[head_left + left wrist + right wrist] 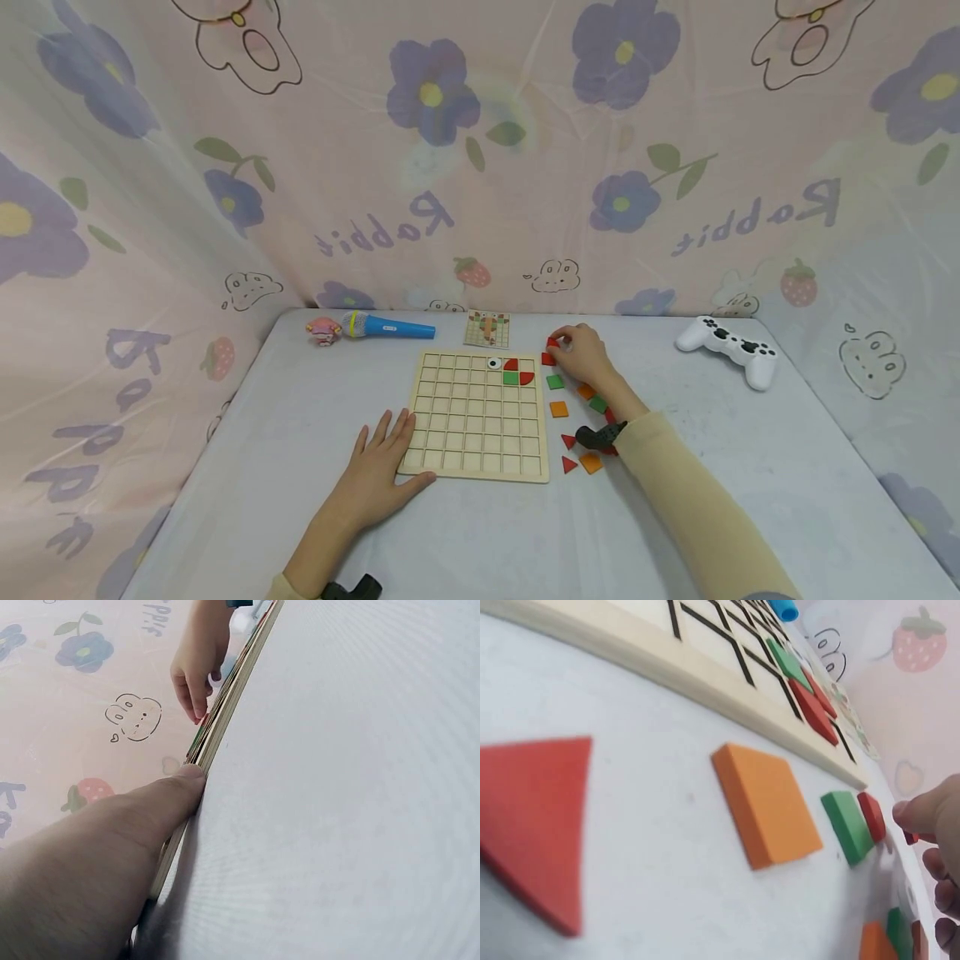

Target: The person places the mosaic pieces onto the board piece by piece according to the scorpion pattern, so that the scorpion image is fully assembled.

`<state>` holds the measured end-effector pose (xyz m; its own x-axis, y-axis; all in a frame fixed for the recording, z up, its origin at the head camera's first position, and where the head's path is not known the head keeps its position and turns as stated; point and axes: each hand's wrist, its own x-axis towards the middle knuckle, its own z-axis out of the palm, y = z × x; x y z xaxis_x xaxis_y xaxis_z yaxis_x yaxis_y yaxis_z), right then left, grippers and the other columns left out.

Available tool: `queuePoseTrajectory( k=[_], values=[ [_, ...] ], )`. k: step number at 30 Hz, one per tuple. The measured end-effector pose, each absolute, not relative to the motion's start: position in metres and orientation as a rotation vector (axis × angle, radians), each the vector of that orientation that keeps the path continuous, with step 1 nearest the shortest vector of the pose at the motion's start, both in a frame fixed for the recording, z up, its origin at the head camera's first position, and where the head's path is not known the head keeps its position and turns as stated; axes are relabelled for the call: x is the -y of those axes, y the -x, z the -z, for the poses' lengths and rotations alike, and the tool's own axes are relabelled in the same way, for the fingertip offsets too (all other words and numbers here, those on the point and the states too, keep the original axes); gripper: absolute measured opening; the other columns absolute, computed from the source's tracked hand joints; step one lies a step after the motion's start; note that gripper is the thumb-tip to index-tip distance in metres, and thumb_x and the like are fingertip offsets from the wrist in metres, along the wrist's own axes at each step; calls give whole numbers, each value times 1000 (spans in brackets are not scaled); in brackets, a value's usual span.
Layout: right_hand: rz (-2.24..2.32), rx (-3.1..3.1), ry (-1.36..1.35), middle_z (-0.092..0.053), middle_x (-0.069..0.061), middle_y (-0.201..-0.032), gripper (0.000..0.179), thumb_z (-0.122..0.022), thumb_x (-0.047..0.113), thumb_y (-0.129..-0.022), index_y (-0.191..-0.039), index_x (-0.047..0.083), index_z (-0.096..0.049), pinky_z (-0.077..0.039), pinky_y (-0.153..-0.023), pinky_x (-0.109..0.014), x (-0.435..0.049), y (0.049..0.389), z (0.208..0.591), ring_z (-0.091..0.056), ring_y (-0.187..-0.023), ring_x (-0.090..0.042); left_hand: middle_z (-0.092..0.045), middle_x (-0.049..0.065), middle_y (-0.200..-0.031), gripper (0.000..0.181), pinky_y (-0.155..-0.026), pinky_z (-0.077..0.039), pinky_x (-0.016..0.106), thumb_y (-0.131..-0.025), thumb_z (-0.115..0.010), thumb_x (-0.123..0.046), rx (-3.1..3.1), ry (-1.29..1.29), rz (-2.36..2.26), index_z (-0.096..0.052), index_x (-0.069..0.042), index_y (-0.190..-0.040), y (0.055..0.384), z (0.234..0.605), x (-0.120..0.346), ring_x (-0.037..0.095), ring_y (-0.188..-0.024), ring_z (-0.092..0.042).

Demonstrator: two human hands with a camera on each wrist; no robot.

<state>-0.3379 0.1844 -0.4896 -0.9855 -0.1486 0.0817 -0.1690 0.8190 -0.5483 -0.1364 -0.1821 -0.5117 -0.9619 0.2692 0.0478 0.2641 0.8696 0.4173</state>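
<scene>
Left hand (378, 479) at near left corner of grid board (465, 429); fingers straight, spread wide, thumb touching near edge. Board flat on table (247, 450), well apart from the table's left edge. Loose pieces, including an orange square (558, 409), line its right edge, a narrow strip between. Green square (511, 378) seated in far right cells beside red pieces. Right hand (587, 357) just outside far right corner; fingers narrow, pinching red piece (552, 342). Controller (729, 350) well apart, right. Card (487, 329) just beyond far edge; microphone (393, 327) left of it.
</scene>
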Motion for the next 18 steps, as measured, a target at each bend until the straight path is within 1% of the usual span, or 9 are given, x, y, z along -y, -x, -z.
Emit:
queuePoseTrajectory(
  k=[3,7,10,13,15,18],
  values=[
    [-950,2927,-297,-63,-24,-120,34,-72,23,-102,-126,-2,-71,-53,-94,-52,-182,332,487,-58,-107,-38,-26,14,-173,100,-128,-8,67,-96,-66,-64,-3007,-418,-661,-30,-3,-166,136,511,182,40,-163,-14],
    [-1005,2899,-355,-67,-23,-118,34,-72,20,-102,-126,-3,-70,-54,-91,-49,-178,321,483,-60,-103,-35,-26,15,-173,100,-128,-8,67,-96,-67,-63,-3005,-415,-667,-30,-2,-166,136,511,182,42,-163,-15],
    [-1026,2902,-369,-69,-19,-117,34,-73,21,-102,-127,-1,-70,-53,-86,-44,-174,314,482,-60,-99,-31,-26,15,-173,100,-128,-8,67,-96,-66,-64,-3003,-414,-661,-30,-2,-166,137,512,182,42,-163,-14],
    [-1032,2901,-396,-70,-15,-112,34,-74,22,-102,-128,1,-70,-51,-81,-38,-168,307,480,-59,-95,-27,-26,14,-173,100,-128,-8,67,-96,-64,-65,-3000,-414,-652,-29,-3,-166,138,513,183,40,-163,-13],
    [-1027,2897,-417,-70,-13,-111,34,-74,22,-102,-129,2,-71,-51,-80,-38,-163,303,480,-59,-94,-26,-26,14,-173,100,-128,-8,68,-96,-64,-66,-3001,-418,-653,-29,-3,-167,139,514,183,40,-163,-13],
    [-1043,2880,-458,-70,-12,-109,33,-75,22,-101,-127,3,-72,-53,-82,-40,-155,296,479,-60,-95,-27,-26,13,-173,100,-128,-8,68,-96,-64,-66,-3002,-418,-652,-29,-3,-167,139,515,183,40,-163,-13]
  ],
)
